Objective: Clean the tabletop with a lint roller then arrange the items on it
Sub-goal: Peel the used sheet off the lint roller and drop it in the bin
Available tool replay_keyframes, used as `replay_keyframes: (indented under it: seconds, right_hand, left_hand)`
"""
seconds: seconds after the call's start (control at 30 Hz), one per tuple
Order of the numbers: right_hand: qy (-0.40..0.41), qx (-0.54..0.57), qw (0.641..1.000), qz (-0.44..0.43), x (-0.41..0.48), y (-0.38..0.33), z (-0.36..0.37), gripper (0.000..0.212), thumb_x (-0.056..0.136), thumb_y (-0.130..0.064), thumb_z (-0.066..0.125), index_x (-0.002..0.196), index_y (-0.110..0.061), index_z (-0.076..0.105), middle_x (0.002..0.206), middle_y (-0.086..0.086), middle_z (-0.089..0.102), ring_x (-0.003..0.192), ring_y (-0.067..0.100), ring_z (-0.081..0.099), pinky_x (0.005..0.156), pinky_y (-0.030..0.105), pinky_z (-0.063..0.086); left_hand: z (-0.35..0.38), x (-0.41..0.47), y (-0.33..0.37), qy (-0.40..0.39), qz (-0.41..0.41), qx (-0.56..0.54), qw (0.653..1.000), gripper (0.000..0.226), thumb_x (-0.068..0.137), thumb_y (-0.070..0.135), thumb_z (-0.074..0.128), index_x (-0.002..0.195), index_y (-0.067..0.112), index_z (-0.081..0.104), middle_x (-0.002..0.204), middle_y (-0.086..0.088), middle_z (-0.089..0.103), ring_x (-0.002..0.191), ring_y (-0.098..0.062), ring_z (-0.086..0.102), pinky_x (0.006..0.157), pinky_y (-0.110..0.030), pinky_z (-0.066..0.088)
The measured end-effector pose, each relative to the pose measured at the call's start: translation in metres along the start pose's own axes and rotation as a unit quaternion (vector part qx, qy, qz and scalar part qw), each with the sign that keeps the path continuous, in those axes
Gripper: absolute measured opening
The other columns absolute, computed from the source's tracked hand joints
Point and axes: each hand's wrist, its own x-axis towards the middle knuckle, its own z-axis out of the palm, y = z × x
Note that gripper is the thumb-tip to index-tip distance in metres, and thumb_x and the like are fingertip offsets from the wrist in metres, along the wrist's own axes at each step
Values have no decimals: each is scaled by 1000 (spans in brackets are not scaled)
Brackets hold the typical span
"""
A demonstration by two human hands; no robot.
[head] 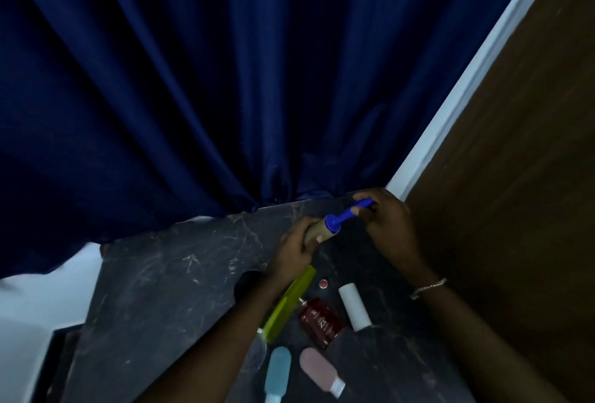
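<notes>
Both hands [341, 232] on lint roller [331, 224] (aloft)

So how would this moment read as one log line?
left hand: grips roll | right hand: holds lint roller handle | roller: above tabletop | items: unarranged

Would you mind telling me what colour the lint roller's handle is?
Bright blue; the lint roller's handle shows best in the head view, gripped by the right hand.

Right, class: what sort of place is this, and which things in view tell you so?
Probably a home room, perhaps a bedroom dressing corner: a dark marble-look tabletop against a blue curtain, with a perfume bottle and small toiletry bottles lying on it.
</notes>
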Motion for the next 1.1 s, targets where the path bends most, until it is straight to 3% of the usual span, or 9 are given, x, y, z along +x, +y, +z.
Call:
replay_keyframes:
  seconds: [0.17,0.3,0.43,0.53,0.6,0.73,0.87,1.0,1.1]
  right_hand:
    - [4,96,994,54,-52,-47,-4,22,84,-11,75,106,-11,72,98,2,74,94,13,70,90,27,54]
    - [-10,165,983,85,-94,-71,2,21,83,-13,77,104,-15,73,96,-4,76,88,2,71,79,11,53]
    - [-50,185,977,99,-135,-85,13,21,82,-20,79,103,-21,73,95,-6,77,86,4,73,77,19,56]
    - [-94,108,987,69,-158,-97,20,26,82,-30,78,107,-26,73,95,-12,74,87,1,70,82,24,56]
    - [-158,16,987,-5,-167,-106,22,29,84,-37,75,112,-29,70,103,-14,71,96,4,66,88,33,54]
    - [-273,-236,929,-87,-176,-136,34,33,83,-55,61,114,-41,61,104,-18,61,110,13,46,92,41,38]
    - [-344,-256,899,-93,-188,-174,64,20,84,-38,59,100,-25,59,97,2,66,95,28,65,77,37,50]
    - [-364,-277,880,-129,-204,-196,93,23,78,-39,54,91,-20,56,97,8,67,85,34,67,60,31,39]
    - [-364,-282,873,-159,-214,-204,106,23,75,-45,52,82,-23,51,96,9,67,84,35,67,60,30,36]
  left_hand:
    - [-38,-62,6,20,8,39,999,47,90,35,72,132,41,52,124,23,55,115,2,56,95,-27,51]
    - [-66,-115,8,56,12,91,994,56,86,30,76,136,40,52,127,20,55,115,-4,55,98,-27,48]
    - [-96,-163,11,49,17,121,991,57,85,25,79,137,30,56,125,13,58,114,-7,55,99,-25,46]
    - [-115,-199,13,45,13,164,985,58,85,22,80,138,24,58,126,7,60,114,-14,57,101,-32,48]
    - [-127,-220,13,49,4,192,980,57,87,23,79,139,23,57,126,6,60,112,-17,57,98,-36,50]
    - [-147,-255,17,50,-1,245,968,54,90,28,75,140,27,55,125,9,57,109,-16,53,94,-35,51]
    - [-156,-282,29,38,0,306,951,56,90,29,74,140,32,51,127,13,54,111,-11,50,87,-32,54]
    - [-162,-303,39,21,9,361,932,51,89,33,69,135,36,49,126,17,50,113,-9,48,69,-27,51]
    - [-167,-318,42,26,-14,385,922,51,86,32,66,134,35,49,126,13,48,113,-13,46,75,-31,49]
